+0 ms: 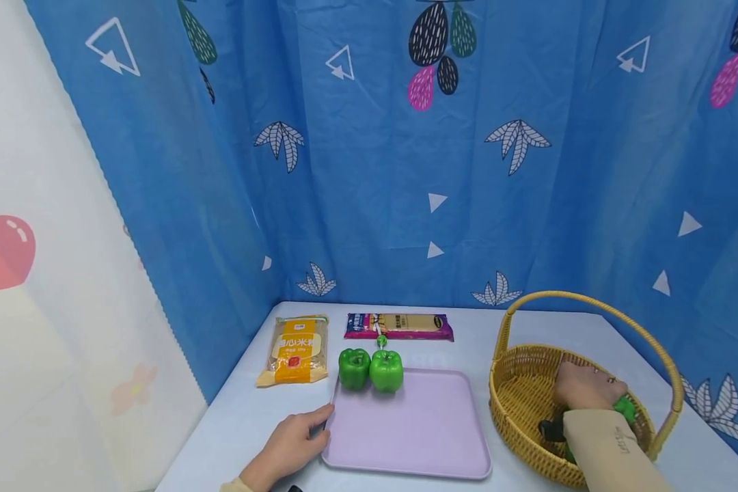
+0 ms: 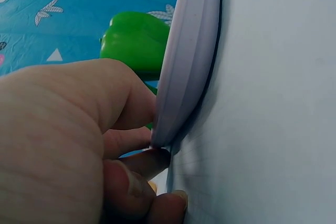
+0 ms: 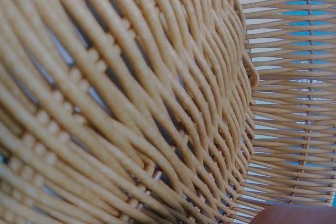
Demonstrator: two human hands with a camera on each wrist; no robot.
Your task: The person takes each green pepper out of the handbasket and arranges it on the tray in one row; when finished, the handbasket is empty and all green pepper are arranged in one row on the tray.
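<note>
A pale lilac tray (image 1: 412, 424) lies on the white table. Two green bell peppers (image 1: 354, 369) (image 1: 386, 372) stand together at its back left corner. My left hand (image 1: 292, 441) holds the tray's left rim; the left wrist view shows the thumb and fingers (image 2: 142, 163) against that rim. To the right, my right hand (image 1: 590, 386) reaches down into a wicker basket (image 1: 523, 444). Its fingers are hidden, so whether it grips anything does not show. A bumpy green item (image 1: 624, 408) lies beside it in the basket. Wicker weave (image 3: 157, 87) fills the right wrist view.
A yellow bag of grain (image 1: 295, 350) lies at the back left. Behind the tray is a flat purple packet (image 1: 400, 326), with a small green-tipped item (image 1: 381, 340) in front of it. The basket's tall handle (image 1: 590, 298) arches over the right forearm. A blue curtain (image 1: 393, 205) hangs behind the table.
</note>
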